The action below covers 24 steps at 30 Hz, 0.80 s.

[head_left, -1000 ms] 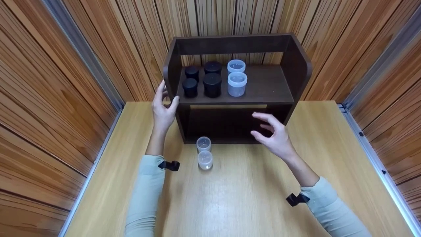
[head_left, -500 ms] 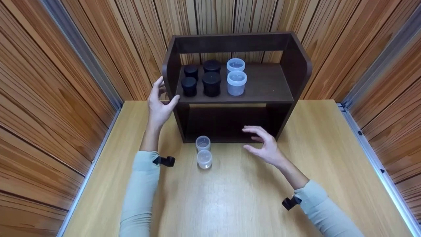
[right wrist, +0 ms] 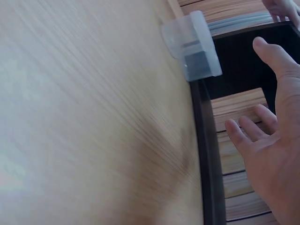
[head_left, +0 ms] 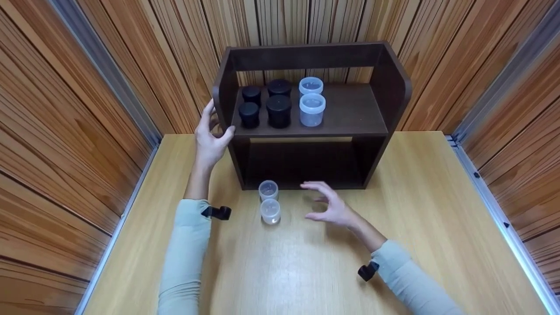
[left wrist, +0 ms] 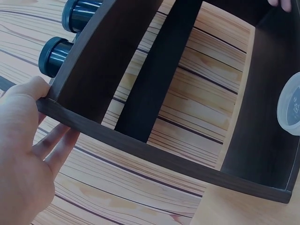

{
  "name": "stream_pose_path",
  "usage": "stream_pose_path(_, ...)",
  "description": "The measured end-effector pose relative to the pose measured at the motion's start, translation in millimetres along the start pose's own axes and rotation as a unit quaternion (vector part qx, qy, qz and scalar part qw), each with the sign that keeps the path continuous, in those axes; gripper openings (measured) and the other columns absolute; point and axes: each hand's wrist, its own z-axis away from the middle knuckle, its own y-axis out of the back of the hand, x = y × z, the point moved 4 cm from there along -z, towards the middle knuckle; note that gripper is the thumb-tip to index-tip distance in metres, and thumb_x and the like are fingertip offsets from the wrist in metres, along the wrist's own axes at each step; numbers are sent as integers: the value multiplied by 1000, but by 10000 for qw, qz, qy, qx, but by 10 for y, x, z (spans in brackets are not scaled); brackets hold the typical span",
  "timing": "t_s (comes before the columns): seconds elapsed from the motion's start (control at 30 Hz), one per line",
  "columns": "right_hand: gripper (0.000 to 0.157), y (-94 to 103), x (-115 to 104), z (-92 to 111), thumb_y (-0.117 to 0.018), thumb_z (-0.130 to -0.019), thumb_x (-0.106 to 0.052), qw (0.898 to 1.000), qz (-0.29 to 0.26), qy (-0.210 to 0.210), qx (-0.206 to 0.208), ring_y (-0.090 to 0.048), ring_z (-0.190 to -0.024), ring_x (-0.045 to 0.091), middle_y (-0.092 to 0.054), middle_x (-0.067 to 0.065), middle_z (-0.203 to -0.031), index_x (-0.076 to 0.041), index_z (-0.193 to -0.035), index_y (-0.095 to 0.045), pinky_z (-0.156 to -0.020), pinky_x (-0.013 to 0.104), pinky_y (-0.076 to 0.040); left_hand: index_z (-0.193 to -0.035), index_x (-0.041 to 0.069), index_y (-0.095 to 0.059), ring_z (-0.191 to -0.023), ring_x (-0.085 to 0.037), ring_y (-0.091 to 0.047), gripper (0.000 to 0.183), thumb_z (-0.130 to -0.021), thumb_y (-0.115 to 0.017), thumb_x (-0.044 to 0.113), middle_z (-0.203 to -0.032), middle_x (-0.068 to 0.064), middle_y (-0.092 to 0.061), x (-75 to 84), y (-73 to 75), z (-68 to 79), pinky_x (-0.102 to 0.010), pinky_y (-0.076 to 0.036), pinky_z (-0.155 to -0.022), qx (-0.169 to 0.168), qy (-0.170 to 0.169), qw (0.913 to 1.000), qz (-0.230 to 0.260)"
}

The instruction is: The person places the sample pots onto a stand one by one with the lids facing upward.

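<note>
My left hand [head_left: 210, 138] holds the left side panel of a dark brown two-tier shelf [head_left: 358, 105], thumb on the front edge and fingers round the outer side. In the left wrist view its fingers [left wrist: 58, 145] curl behind the panel. My right hand [head_left: 330, 205] hangs in front of the lower tier, thumb and fingers spread, with nothing between them. To its left, two clear plastic cups stand one behind the other on the table: a front cup [head_left: 270, 211] and a rear cup [head_left: 268, 190]. The right wrist view shows the cups [right wrist: 199, 51] overlapping, apart from the right hand.
On the upper tier stand several black lidded jars [head_left: 279, 111], small ones at the left and bigger ones beside them. Two clear tubs [head_left: 311, 110] stand to their right. Wood-patterned walls [head_left: 65, 153] enclose the light wooden table [head_left: 306, 271] on three sides.
My right hand has moved left and toward me, from before the shelf's lower right to near the two cups. My left hand stays at the side panel, its wrist shifting slightly left.
</note>
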Motion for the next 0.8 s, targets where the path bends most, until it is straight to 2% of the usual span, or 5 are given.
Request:
stream_pose_path(0.1, 84, -114, 45, -24, -94, -86, -1, 9997, -29, -30, -239, -52, -153, 46, -51, 30, -166, 2, -160, -55, -120, 73, -51, -169, 4, -47, -133, -42, -70, 77, -97, -74, 0, -152, -26, -65, -8, -5, 9, -16, -62, -85, -15, 85, 10000, -4)
stream_pose_path(0.23, 87, -266, 76, -57, -95, -86, -4, 9990, -86, -82, -432, -51, -151, 59, -52, 29, -167, 3, -162, -53, -122, 69, -52, -169, 6, -47, -133, -43, -71, 77, -98, -74, 1, -153, -26, -66, -7, -12, 19, -15, -62, -80, -6, 204, 9998, -56)
stream_pose_path(0.5, 85, -540, 111, -130, -93, -90, -7, 9976, -80, -233, -640, -56, -148, 60, -52, 36, -163, 4, -162, -51, -122, 67, -52, -170, 6, -47, -136, -42, -70, 78, -97, -75, 1, -154, -22, -66, 23, -29, 8, -15, -62, -78, -54, 165, 9998, -27)
stream_pose_path(0.8, 82, -715, 114, -194, -93, -90, -7, 9969, -228, -343, -666, -56, -149, 55, -55, 33, -156, 2, -161, -54, -122, 65, -54, -171, 7, -45, -137, -39, -67, 78, -99, -74, 2, -162, -19, -61, 1, -16, 18, -15, -61, -78, -29, 235, 9996, -143)
